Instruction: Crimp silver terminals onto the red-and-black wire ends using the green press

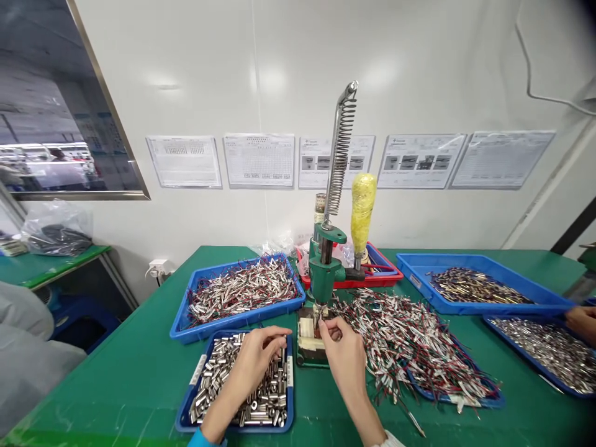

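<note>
Left hand (254,360) pinches metal sleeve over shiny tubes tray (200,417); right hand (342,354) grip closed on part at green press (323,279).

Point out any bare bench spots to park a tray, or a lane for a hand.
Bare green mat lies left of the sleeve tray and the upper-left wire tray, out to the bench edge. A thin strip runs between those two trays. It is crowded around the press, where the left hand and right hand work, and rightward under the wire pile.
</note>
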{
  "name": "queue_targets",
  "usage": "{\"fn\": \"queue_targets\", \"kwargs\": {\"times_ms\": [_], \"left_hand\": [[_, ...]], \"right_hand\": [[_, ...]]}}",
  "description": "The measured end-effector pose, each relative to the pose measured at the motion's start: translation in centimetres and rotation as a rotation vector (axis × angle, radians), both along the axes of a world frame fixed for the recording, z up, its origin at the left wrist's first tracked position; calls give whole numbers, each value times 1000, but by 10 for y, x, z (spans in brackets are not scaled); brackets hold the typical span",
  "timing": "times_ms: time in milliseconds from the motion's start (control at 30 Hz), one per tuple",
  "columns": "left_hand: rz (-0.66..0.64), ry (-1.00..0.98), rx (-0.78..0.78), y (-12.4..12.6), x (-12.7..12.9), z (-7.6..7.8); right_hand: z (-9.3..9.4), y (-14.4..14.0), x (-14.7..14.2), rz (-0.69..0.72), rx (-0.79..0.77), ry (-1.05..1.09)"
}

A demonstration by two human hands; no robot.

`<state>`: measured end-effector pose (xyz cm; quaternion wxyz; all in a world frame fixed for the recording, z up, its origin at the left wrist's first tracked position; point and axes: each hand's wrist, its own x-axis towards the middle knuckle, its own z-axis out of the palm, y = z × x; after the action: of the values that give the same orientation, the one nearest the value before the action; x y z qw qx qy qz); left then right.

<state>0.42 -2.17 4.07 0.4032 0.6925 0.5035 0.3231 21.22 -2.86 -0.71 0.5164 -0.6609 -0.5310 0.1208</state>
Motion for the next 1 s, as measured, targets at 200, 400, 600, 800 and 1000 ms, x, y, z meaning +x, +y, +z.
{"fn": "queue_targets", "kwargs": {"times_ms": [200,400,600,800,1000], "left_hand": [[111,-85,-18,13,27,17],[68,-160,133,35,59,14],[76,-138,144,47,71,6],[90,-338,68,54,86,-1],[137,-426,37,52,88,-14]], "right_hand": [[-15,2,-4,-61,54,-162],[-30,8,-4,-74,151,-184],[-40,12,-1,-47,153,-174],[-42,13,0,-37,141,-153],[-41,14,-1,-41,152,-156]]}}
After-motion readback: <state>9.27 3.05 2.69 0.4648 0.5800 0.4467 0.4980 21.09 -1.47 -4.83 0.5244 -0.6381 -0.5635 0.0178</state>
